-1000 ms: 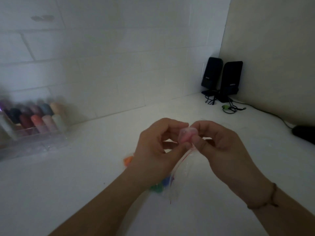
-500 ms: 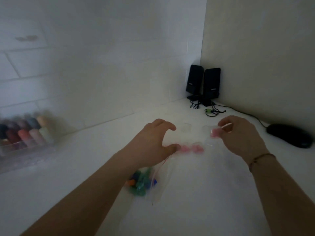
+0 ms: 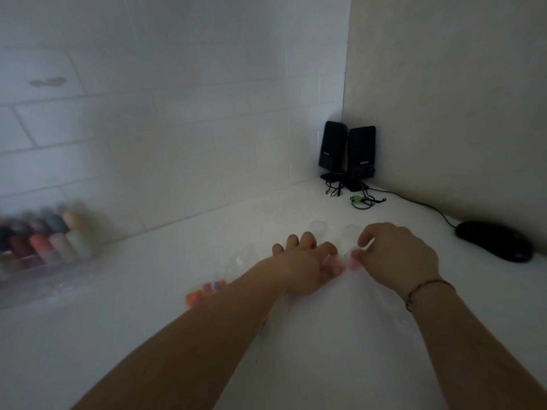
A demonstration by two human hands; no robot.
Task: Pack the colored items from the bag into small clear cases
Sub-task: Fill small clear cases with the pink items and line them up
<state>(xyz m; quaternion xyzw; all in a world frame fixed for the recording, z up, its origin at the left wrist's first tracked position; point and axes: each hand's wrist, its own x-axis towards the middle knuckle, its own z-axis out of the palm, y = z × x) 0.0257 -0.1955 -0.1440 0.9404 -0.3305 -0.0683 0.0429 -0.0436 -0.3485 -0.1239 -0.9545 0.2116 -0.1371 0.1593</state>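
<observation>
A: What is changed from half a second ago?

B: Both hands are brought lower and closer together over the white countertop [image 3: 296, 365]. The left hand [image 3: 305, 267] is pressed down beside the right hand [image 3: 396, 258], where earlier a wide gap was kept between them. The view is also tilted down and to the right.

A: What is held?

B: A small pink item in a clear plastic case [image 3: 353, 261] is pinched at the right fingertips, thumb against forefinger. A second pink cased item [image 3: 334, 266] is touched by the curled left fingers; whether it is gripped or merely pressed to the surface cannot be told (blur hides the contact).

A: And the remaining stock?

B: The crumpled transparent plastic bag [image 3: 370, 294] is spread under and behind both wrists. A few orange, pink and purple small pieces [image 3: 204, 291] are seen just left of the left forearm, partly hidden by it. Two empty clear cases [image 3: 318, 225] are set on the counter just beyond the fingers.

A: Which relation is the next move judged to turn on?

B: The empty cases lie ahead of the fingertips, towards the wall, and one is nearest the right hand. The loose coloured pieces lie behind and to the left, so the left hand is judged better placed for fetching. No long axis can be made out on such small, blurred cases.
</observation>
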